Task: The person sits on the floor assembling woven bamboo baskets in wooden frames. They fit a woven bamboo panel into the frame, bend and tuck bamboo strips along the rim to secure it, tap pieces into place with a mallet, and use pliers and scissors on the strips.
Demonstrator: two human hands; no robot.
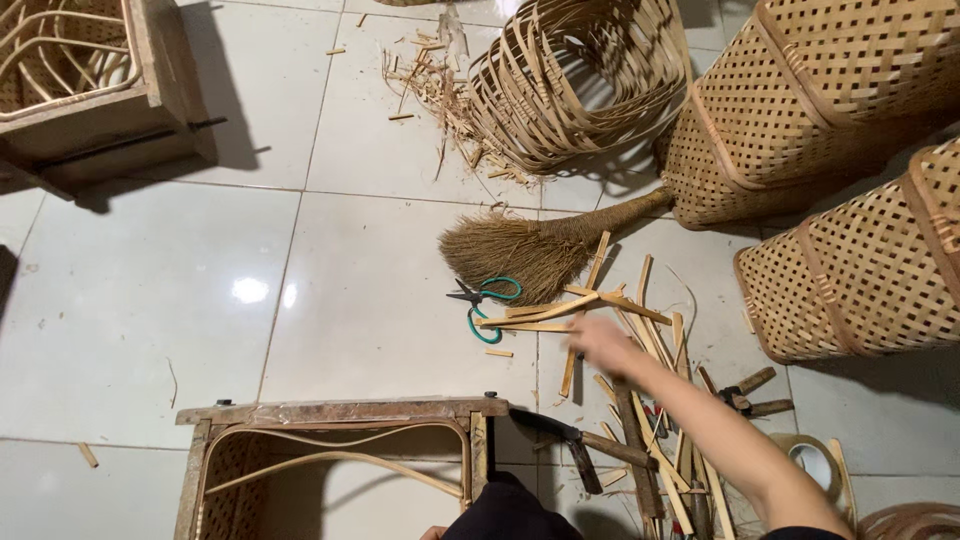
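My right hand [600,345] stretches out from the lower right over a loose pile of bamboo strips [640,320] on the tiled floor. The hand is blurred and rests on or just above the strips; I cannot tell whether it grips one. Green-handled scissors [485,300] lie just left of the hand, with a straw hand broom [520,250] beyond them. Only a sliver of my left hand [432,533] shows at the bottom edge, beside a wooden box frame [340,412] with bent bamboo strips inside.
Two finished woven baskets [830,90] [870,270] lie on the right, and an unfinished one [580,80] at the top. A hammer [575,445], pliers [745,392] and a tape roll [815,460] lie near my arm. Another wooden frame [90,90] stands top left.
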